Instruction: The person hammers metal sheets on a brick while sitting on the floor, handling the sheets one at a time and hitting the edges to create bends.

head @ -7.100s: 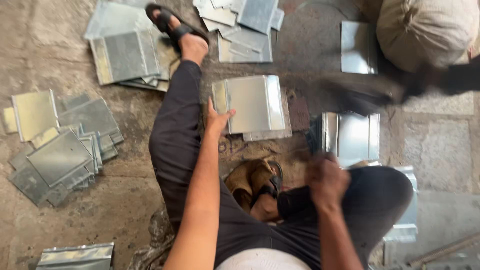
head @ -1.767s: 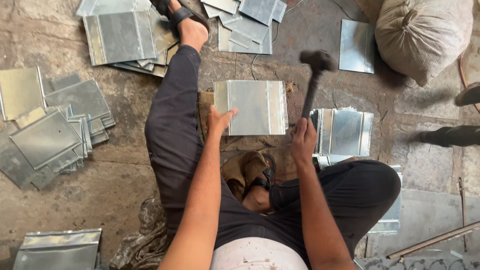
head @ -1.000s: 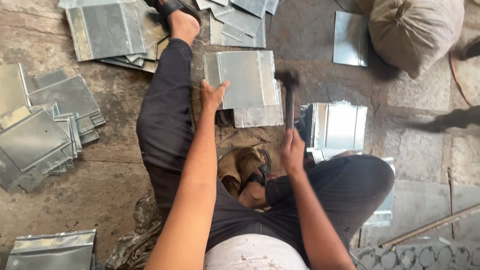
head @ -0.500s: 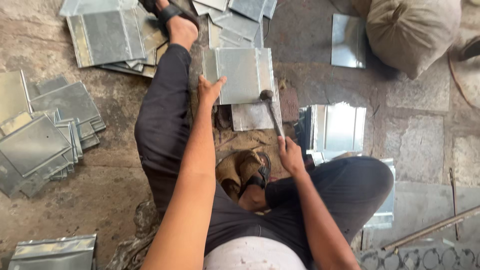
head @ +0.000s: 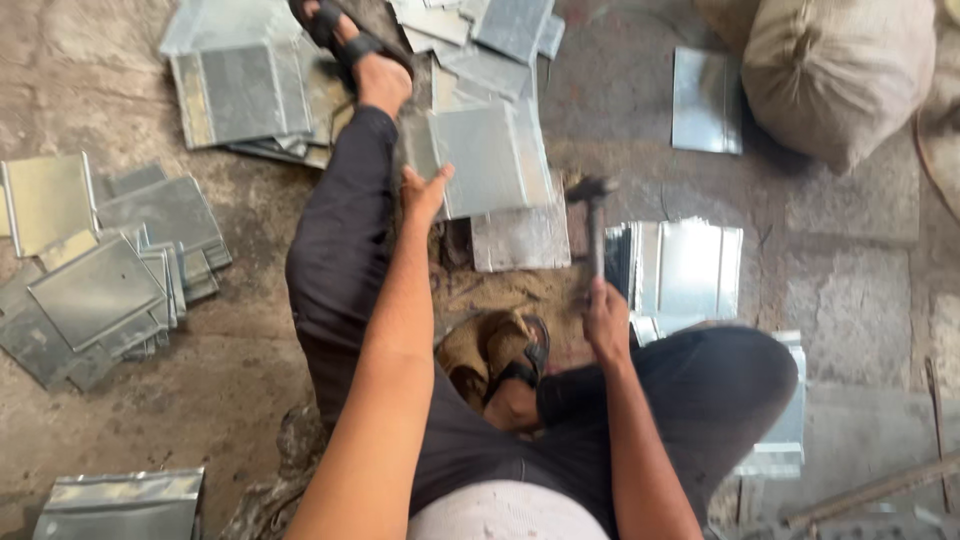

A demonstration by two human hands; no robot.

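Observation:
I sit on the ground with one leg stretched out. My left hand point(head: 425, 192) grips the near left edge of a square grey metal sheet point(head: 485, 158), which is lifted and tilted. Under it lies a flat metal piece point(head: 522, 238) on the ground. My right hand point(head: 606, 318) is closed round the handle of a hammer point(head: 593, 212), whose head is raised just to the right of the sheet.
Piles of similar metal sheets lie at the left point(head: 100, 280), upper left point(head: 240, 95) and top point(head: 490, 30). A stack of shiny sheets point(head: 690, 270) lies by my right knee. A stuffed sack point(head: 835, 75) stands at the upper right. A folded metal piece point(head: 120, 500) is at the bottom left.
The hammer came down onto the sheet's right edge and has now risen slightly. My left hand has lifted and tilted the sheet, shifting it to the left.

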